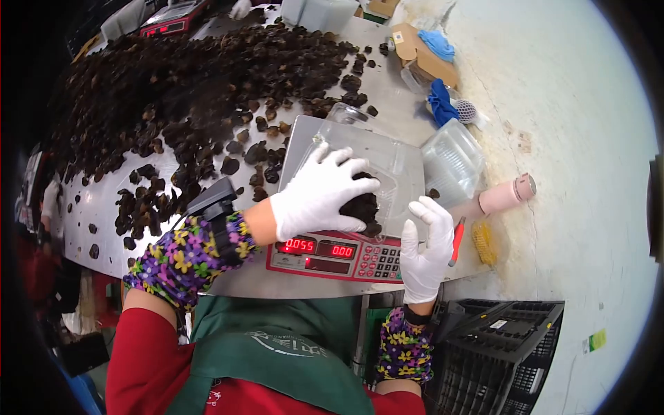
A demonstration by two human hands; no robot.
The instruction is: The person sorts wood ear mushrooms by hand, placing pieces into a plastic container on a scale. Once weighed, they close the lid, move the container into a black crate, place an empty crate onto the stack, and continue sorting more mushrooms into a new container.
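Head view: I watch the right hand [427, 254], loosely open and empty, beside the red scale [355, 259]; above it, between both hands, dark pieces [361, 207] touch the nearer left hand [319, 192], curved over them, its grip unclear to me; beyond, leftward, spreads the heap [207, 76].

A cardboard box [419, 57] and pink bottle [507, 195] sit beside the wall [574, 131].

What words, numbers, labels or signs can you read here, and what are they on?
"0.055": left display of the near scale
"0.00": its right display
Too small or blurred to read: keypad, apron lettering, far scale display, crate label, box label, wall sticker.
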